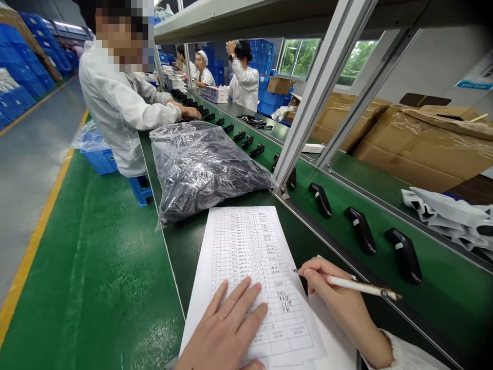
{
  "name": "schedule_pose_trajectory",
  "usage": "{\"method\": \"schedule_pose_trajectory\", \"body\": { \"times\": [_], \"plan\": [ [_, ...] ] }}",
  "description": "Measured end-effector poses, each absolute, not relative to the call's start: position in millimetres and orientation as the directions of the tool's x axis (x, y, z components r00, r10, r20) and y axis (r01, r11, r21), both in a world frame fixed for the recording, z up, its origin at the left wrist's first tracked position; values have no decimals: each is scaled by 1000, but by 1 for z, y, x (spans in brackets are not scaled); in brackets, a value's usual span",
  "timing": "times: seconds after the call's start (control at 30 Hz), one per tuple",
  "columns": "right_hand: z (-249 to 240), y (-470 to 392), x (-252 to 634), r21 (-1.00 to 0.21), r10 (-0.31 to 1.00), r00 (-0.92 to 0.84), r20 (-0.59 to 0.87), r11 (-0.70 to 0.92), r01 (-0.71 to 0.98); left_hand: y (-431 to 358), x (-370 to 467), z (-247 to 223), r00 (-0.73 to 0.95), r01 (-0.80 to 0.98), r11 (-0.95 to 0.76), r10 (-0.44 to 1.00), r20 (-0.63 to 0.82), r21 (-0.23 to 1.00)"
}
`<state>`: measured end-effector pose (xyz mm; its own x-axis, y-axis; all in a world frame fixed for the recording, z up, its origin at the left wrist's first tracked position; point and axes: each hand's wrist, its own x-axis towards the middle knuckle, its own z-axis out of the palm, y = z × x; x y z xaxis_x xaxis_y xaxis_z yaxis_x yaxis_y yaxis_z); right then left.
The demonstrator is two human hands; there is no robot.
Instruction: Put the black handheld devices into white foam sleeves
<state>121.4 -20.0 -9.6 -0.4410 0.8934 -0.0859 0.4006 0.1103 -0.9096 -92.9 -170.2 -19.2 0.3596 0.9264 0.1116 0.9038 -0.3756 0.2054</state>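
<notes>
A printed form (246, 257) with a grid and handwritten entries lies on the dark green bench, with more white paper under it. My left hand (231, 326) rests flat on its lower part, fingers spread. In my right hand (342, 298) is a white pen (358, 286), pinched between thumb and fingers. Its tip points left, close to the form's right-hand column; whether it touches the paper I cannot tell. Just beyond the form sits a clear plastic bag (208, 169) full of dark items.
Black angled handheld devices (404, 255) line the green conveyor belt (442, 288) on the right. A metal post (308, 97) rises beside the bag. A co-worker in white (115, 103) reaches over the bench at left. Cardboard boxes (427, 144) stand behind the line.
</notes>
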Motion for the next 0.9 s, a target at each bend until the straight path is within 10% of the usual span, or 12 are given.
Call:
{"method": "schedule_pose_trajectory", "body": {
  "times": [0.9],
  "plan": [
    [-24, -11, 74, -778, 833, -552, -23, 332, 533, -157, -97, -49, 240, 962, -271, 876, 418, 15]
  ]
}}
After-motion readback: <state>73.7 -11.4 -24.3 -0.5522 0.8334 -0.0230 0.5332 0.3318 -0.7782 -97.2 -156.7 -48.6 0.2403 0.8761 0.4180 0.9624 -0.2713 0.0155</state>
